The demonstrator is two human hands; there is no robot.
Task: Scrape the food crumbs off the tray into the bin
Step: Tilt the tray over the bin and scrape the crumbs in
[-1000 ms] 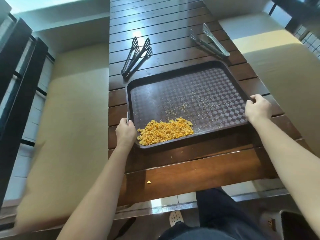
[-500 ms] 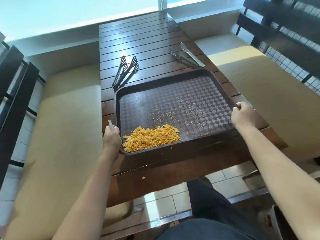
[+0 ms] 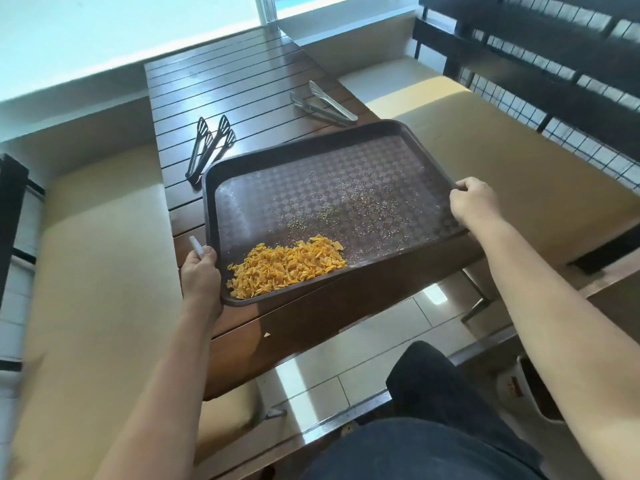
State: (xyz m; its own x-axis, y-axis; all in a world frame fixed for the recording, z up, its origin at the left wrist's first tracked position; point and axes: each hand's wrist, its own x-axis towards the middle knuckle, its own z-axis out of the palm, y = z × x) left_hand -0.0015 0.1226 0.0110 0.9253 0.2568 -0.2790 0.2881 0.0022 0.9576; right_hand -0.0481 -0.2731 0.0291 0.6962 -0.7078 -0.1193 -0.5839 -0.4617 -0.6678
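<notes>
A dark slatted wooden surface [image 3: 221, 84] runs from the upper centre of the frame down toward the lower centre, with a bright window band across the top. Tan cushioned benches flank it, one at the left [image 3: 93, 271] and one at the right [image 3: 512, 161], and black railings fill the upper right corner. Pale floor tiles [image 3: 346, 368] show below the surface's near edge. On the surface lie dark slotted tongs [image 3: 209, 147] at centre left and metal tongs [image 3: 325, 105] at upper centre. One stray orange crumb [image 3: 267, 335] sits on the wood near the near edge.

The brown tray [image 3: 346, 174], checker-patterned inside, sits in the centre of the frame, its right end reaching past the surface's edge. A heap of orange food crumbs [image 3: 287, 266] gathers in its lower left corner, and fine specks scatter across the middle. The left hand [image 3: 201, 275] grips the tray's left rim, fingers curled under it, and also holds a thin white tool [image 3: 196, 247]. The right hand [image 3: 472, 200] grips the right rim, fingers curled over the edge. At the lower right a white bin [image 3: 519, 386] stands on the floor.
</notes>
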